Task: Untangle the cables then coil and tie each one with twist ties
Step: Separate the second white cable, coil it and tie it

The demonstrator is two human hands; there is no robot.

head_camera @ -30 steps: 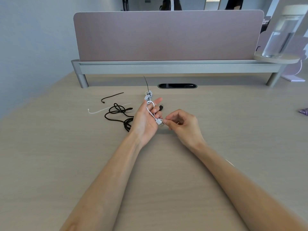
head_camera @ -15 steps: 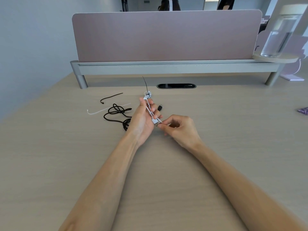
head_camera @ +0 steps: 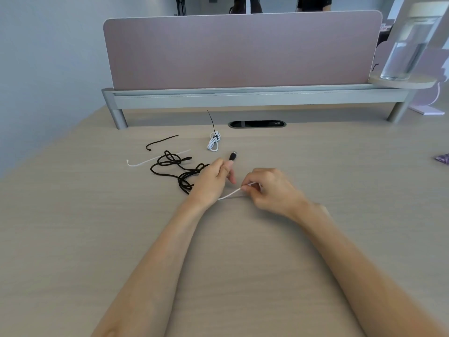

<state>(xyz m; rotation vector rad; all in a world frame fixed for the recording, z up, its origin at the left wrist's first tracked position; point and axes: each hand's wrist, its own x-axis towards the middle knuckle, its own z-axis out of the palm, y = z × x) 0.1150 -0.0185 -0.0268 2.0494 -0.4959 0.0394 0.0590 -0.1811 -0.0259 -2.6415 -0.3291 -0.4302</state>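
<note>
Now I'm drawing the cable point(head_camera: 230, 194) out, no longer looped on my palm: right hand point(head_camera: 269, 190) pinching one end, left hand point(head_camera: 211, 181) curling round the other, just above the desk point(head_camera: 73, 215). Untangling looks done; coiling is coming next.

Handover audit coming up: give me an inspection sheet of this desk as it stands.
Surface: wooden desk, no spills seen.
Job's things: white cable coiled and tied; black tie and white tie lie loose.
Clutter: purple scrap at the right edge.
Grippers: left hand grips the black cable near its plug; right hand pinches a white strand.
Cables: black cable tangled, uncoiled.
Surroundings: pink divider, water bottle on a shelf, desk grommet.
</note>
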